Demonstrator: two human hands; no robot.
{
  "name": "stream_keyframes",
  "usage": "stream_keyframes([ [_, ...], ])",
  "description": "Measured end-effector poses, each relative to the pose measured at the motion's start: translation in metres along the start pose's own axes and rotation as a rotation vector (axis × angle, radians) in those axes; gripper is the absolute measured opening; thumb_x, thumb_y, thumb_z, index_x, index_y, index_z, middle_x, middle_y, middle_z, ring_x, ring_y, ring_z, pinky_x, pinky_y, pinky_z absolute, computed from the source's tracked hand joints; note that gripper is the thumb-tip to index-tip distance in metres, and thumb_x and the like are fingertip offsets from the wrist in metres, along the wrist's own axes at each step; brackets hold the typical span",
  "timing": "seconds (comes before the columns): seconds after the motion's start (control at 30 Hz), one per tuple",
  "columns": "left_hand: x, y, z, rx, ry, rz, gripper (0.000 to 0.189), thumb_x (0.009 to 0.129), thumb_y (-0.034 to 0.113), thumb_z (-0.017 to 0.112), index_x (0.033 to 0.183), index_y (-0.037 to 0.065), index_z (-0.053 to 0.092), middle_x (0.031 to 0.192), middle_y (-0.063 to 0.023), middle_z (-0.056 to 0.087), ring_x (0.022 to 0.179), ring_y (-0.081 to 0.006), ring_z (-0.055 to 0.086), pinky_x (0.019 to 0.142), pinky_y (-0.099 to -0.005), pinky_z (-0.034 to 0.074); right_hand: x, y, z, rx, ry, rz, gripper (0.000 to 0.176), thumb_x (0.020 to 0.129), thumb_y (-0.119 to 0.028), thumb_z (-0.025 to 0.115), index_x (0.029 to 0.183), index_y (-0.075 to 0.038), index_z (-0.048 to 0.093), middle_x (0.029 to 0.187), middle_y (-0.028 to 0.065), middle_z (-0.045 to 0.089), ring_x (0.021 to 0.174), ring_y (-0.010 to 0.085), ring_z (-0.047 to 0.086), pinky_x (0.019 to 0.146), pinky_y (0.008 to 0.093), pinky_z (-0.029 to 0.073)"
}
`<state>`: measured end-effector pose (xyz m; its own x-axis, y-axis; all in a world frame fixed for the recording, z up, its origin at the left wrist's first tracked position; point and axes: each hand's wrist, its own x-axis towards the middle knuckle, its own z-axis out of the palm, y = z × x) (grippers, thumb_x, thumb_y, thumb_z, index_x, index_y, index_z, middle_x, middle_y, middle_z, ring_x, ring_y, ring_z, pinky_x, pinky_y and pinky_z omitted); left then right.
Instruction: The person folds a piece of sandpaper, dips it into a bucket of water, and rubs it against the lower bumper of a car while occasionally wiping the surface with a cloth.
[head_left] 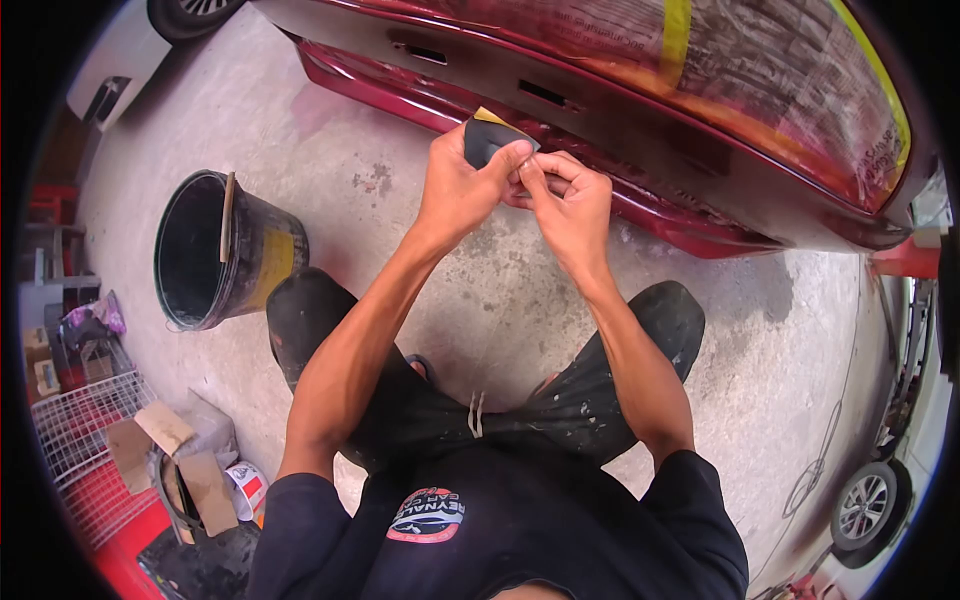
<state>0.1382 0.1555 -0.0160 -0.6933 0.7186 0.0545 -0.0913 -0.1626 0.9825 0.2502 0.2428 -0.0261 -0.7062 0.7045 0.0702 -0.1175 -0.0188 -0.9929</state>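
Note:
My left hand [465, 182] is closed on a small dark grey piece of sandpaper [487, 140], whose far edge shows a yellow strip. The thumb lies over the sheet's near side. Beside it, my right hand [568, 200] is pinched at the sheet's right edge, with its fingertips meeting the left thumb; what lies between those fingertips is mostly hidden. Both hands are just in front of a dark red car's rear panel [640, 135], which has dull, dark patches and two slots.
A black bucket [190, 270] with a wooden-grip handle stands on the concrete floor [370, 190] to the left. Paper and yellow tape [676, 40] cover the car's window. Cardboard boxes [205, 490] and a wire rack [85, 425] sit lower left. A car wheel [866, 508] is lower right.

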Motion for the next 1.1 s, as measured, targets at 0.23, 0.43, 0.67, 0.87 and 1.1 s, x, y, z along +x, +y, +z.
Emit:
stream_keyframes([
  [0.23,-0.001,-0.009,0.004,0.093,-0.019,0.150,0.013,0.099,0.012,0.078,0.099,0.001,0.070,0.082,-0.0011,0.072,0.072,-0.0062,0.066,0.060,-0.0247,0.057,0.002,0.000,-0.003,0.143,-0.003,0.101,0.018,0.104,-0.008,0.068,0.099,0.008,0.074,0.095,0.0088,0.073,0.083,0.0167,0.074,0.077,0.0328,0.067],
  [0.43,0.001,-0.007,0.000,0.073,0.003,0.056,0.014,0.098,0.008,0.077,0.103,-0.002,0.069,0.089,-0.0040,0.074,0.078,-0.0102,0.071,0.072,-0.0303,0.065,0.004,0.000,-0.002,0.142,-0.016,0.103,0.018,0.105,-0.009,0.067,0.099,0.006,0.075,0.095,0.0089,0.074,0.085,0.0164,0.073,0.078,0.0337,0.067],
  [0.67,0.002,-0.009,-0.003,0.069,0.012,0.080,0.008,0.097,0.007,0.075,0.097,0.001,0.071,0.081,-0.0005,0.072,0.072,-0.0044,0.062,0.064,-0.0246,0.052,0.002,-0.002,0.005,0.135,-0.002,0.074,0.018,0.105,-0.010,0.068,0.099,0.006,0.076,0.094,0.0089,0.074,0.085,0.0170,0.074,0.080,0.0347,0.067],
  [0.87,0.000,-0.014,-0.004,0.013,-0.024,0.070,0.008,0.097,0.007,0.076,0.096,0.001,0.071,0.079,-0.0008,0.071,0.072,-0.0042,0.062,0.063,-0.0248,0.052,0.001,0.001,0.002,0.145,-0.018,0.110,0.017,0.104,-0.009,0.068,0.101,0.006,0.076,0.093,0.0091,0.074,0.085,0.0170,0.074,0.079,0.0348,0.068],
  [1.1,-0.002,-0.007,-0.003,0.060,-0.026,0.102,0.007,0.097,0.006,0.075,0.095,0.001,0.070,0.078,-0.0002,0.071,0.071,-0.0048,0.062,0.063,-0.0247,0.053,0.003,0.002,-0.002,0.163,-0.018,0.092,0.017,0.104,-0.008,0.068,0.100,0.007,0.075,0.095,0.0079,0.073,0.085,0.0170,0.074,0.078,0.0344,0.068],
])
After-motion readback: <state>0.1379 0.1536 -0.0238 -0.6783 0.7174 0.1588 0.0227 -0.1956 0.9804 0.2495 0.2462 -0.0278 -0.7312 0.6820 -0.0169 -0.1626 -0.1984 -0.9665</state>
